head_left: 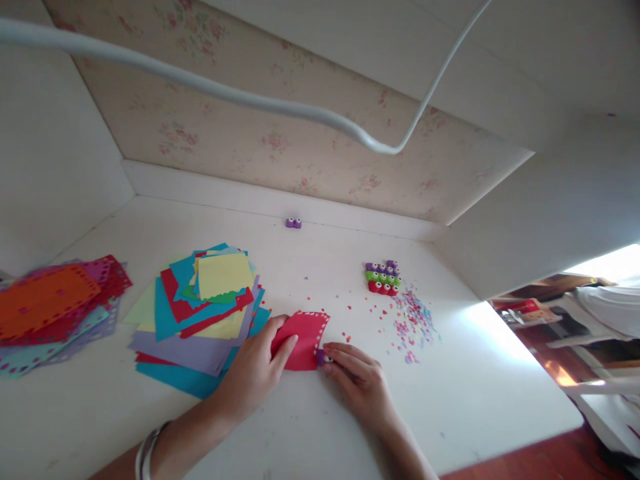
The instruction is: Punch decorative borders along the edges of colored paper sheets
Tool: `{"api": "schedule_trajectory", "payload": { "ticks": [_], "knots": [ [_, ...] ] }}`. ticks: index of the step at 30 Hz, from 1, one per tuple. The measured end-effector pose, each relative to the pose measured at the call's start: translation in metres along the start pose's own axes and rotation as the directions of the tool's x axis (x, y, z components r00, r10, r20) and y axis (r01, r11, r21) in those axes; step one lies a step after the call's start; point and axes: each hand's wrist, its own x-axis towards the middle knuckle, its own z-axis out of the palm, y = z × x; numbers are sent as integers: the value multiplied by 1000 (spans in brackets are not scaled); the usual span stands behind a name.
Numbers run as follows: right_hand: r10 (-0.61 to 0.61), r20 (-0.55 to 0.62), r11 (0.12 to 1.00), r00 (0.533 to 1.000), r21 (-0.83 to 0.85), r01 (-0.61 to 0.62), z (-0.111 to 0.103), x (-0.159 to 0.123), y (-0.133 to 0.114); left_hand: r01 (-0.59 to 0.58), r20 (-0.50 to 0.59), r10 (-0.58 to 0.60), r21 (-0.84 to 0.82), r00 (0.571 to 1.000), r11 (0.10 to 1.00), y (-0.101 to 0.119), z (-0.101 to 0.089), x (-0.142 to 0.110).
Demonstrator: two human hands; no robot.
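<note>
My left hand (260,357) grips a red sheet of paper (301,343) by its left side, thumb on top. Small punched holes run along the sheet's top and right edges. At its lower right edge sits a small purple craft punch (321,358), pinched in the fingers of my right hand (357,380). Part of the punch is hidden by those fingers. Left of my left hand lies a pile of coloured paper (225,273) in yellow, blue, red and purple.
Punched sheets (55,300) are heaped at the far left. Several purple, green and red punches (383,277) stand grouped at the right, beside scattered confetti (415,317). Two purple punches (293,223) sit near the wall. A white cable (240,93) crosses above the white table (300,433).
</note>
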Motion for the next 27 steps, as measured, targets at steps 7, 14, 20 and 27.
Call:
{"api": "schedule_trajectory", "payload": {
  "ticks": [7,14,20,27],
  "knots": [
    [24,-67,1000,997,-5,-25,1,3,1,46,51,-45,-23,998,999,0,-1,1],
    [34,-139,999,990,-18,-36,1,1,6,71,104,-62,-85,993,994,0,-1,2],
    [-13,-131,999,991,-50,7,2,0,5,60,20,-60,-20,998,998,-3,0,1],
    [-25,-105,999,994,-46,20,3,0,4,-24,78,28,-59,997,998,0,1,-2]
  ]
}}
